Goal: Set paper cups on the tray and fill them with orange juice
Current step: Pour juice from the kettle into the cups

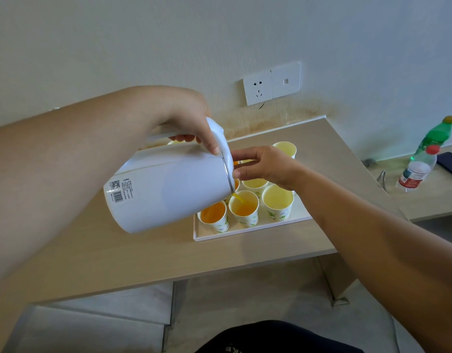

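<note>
— Where's the juice (pixel 238 198) going?
— Into the front middle cup (pixel 244 208) on the tray (pixel 245 235). My left hand (pixel 186 123) grips the tilted jug (pixel 168 192); my right hand (pixel 265 164) pinches its lid (pixel 226 154) (fingers curled at the rim).

White jug (pixel 168 189) tilted, juice streaming into cup (pixel 244 208)

Your single head camera looks forward and steeply down from above the near edge of the surface (pixel 117 250). It sits close: the tray (pixel 245 234) falls mid-frame, the wall (pixel 219 34) fills the far top, and the floor (pixel 245 301) with your lap (pixel 270 338) lies nearest, at the bottom.
</note>
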